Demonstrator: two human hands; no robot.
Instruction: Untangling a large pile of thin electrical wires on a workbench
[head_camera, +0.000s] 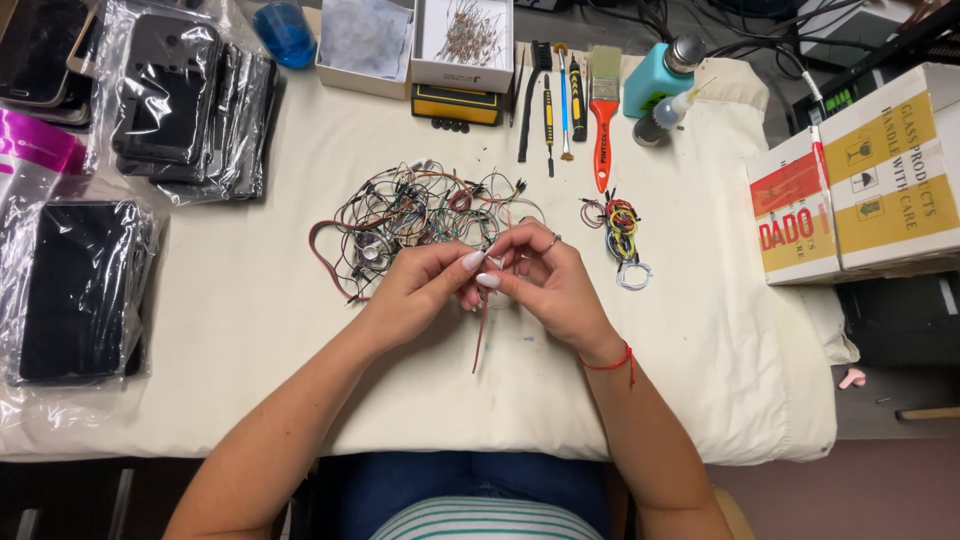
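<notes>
Above the cloth-covered desk (250, 330), just before the tangled wire pile (420, 215): left hand (415, 290) and right hand (545, 285) meeting, fingers (487, 281) pinched together on thin reddish wires (481, 335) hanging down. Seemingly separating strands; next calls for gentle pulling apart, probably.

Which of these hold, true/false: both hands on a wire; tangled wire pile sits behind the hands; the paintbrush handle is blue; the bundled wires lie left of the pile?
1. Left hand and right hand pinch a thin reddish wire: true.
2. The tangled wire pile lies just beyond the hands: true.
3. The paintbrush handle is blue: false, it is red-orange.
4. The small wire bundle lies left of the pile: false, it lies right of it.
</notes>
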